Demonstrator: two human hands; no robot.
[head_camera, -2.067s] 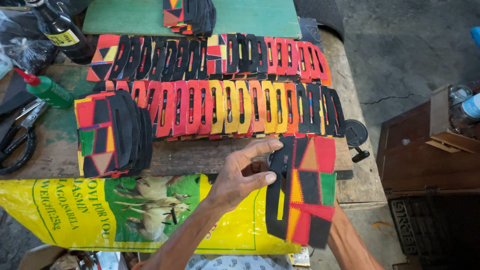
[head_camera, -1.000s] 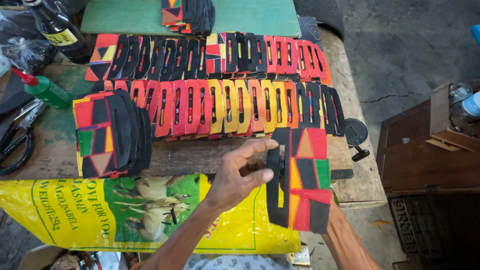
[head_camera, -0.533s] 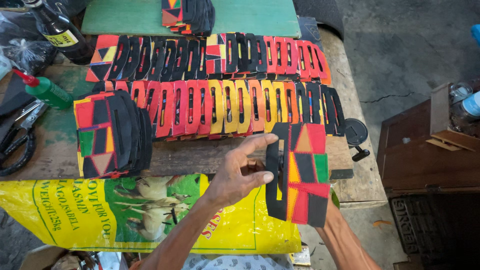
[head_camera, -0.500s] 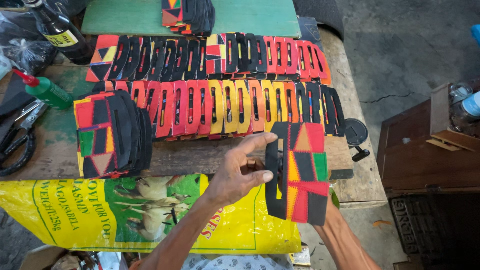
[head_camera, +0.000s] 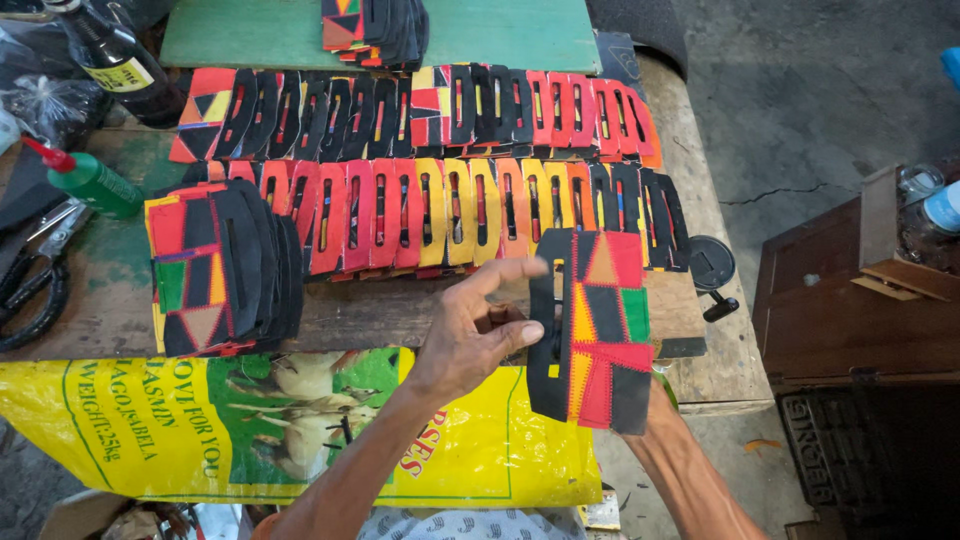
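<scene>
Both hands are holding one patchwork piece (head_camera: 600, 325) above the tabletop (head_camera: 400, 315): left hand (head_camera: 470, 335) pinching its black edge, right hand mostly hidden behind it, grip unclear.

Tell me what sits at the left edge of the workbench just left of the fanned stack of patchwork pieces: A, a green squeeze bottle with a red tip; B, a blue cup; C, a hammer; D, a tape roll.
A: the green squeeze bottle with a red nozzle lies on the workbench left of the fanned patchwork stack.
</scene>
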